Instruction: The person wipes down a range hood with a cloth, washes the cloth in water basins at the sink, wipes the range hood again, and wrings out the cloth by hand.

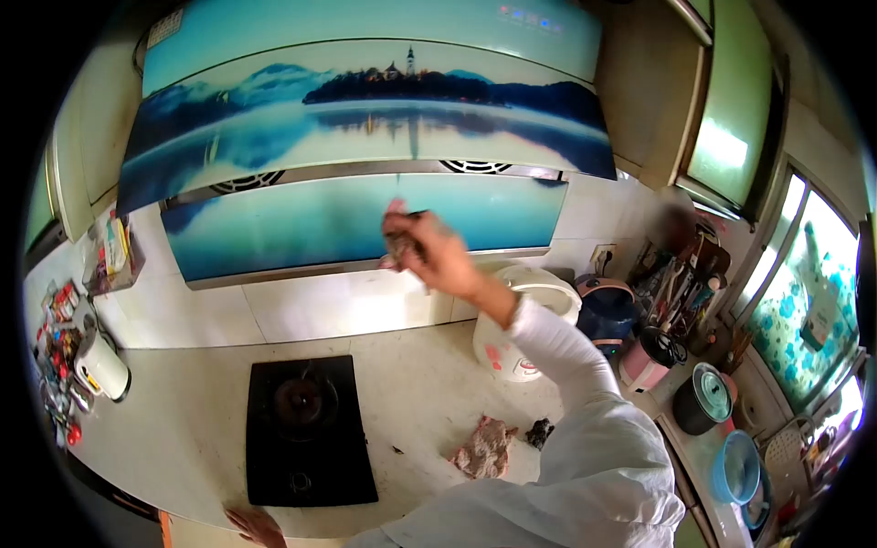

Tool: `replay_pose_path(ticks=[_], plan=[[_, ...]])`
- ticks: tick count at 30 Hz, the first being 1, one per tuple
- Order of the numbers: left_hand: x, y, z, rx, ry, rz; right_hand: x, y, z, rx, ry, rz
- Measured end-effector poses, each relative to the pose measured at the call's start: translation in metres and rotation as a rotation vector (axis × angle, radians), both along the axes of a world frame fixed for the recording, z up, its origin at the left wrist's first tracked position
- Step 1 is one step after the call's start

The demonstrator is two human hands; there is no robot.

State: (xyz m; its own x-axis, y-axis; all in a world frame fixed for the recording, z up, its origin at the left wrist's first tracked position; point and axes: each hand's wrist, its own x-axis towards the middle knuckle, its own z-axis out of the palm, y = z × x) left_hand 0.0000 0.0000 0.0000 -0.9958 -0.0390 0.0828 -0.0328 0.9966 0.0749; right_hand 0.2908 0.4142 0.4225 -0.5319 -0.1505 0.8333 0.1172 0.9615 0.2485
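My right hand (pixel 437 258) is raised in front of the lower glass panel of the range hood (pixel 365 219). Its fingers are closed round a crumpled pink and dark rag (pixel 397 236). Whether the rag touches the panel I cannot tell. Low in the view, my left hand (pixel 256 527) lies at the front edge of the counter (pixel 174 429) with its fingers stretched out. Just beyond it is the black glass cooktop (pixel 311 475) with one round burner. A pinkish cloth (pixel 484 447) and a small dark scrubber-like wad (pixel 540 433) lie on the counter beside my right sleeve.
A white bucket-like container (pixel 493 352) stands against the wall, with a dark blue appliance (pixel 607 315) beside it. Farther right are a pink pot (pixel 644 361), a dark lidded pot (pixel 699 402) and a blue basin (pixel 735 466). A white kettle (pixel 100 365) stands left. Cabinets (pixel 740 119) overhang the right.
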Motion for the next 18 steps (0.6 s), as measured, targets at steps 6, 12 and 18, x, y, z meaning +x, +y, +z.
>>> replay_pose_path(ticks=[6,12,18], plan=[[0.006,-0.007,0.008,0.044,0.03,-0.093,0.096,0.006,0.135,0.052,0.43,-0.433],[0.004,-0.011,0.009,0.1,0.024,-0.089,0.112,0.07,0.237,-0.088,0.17,-1.278],[0.002,-0.007,0.011,0.054,-0.011,-0.046,0.109,0.104,0.262,-0.196,0.062,-1.321]])
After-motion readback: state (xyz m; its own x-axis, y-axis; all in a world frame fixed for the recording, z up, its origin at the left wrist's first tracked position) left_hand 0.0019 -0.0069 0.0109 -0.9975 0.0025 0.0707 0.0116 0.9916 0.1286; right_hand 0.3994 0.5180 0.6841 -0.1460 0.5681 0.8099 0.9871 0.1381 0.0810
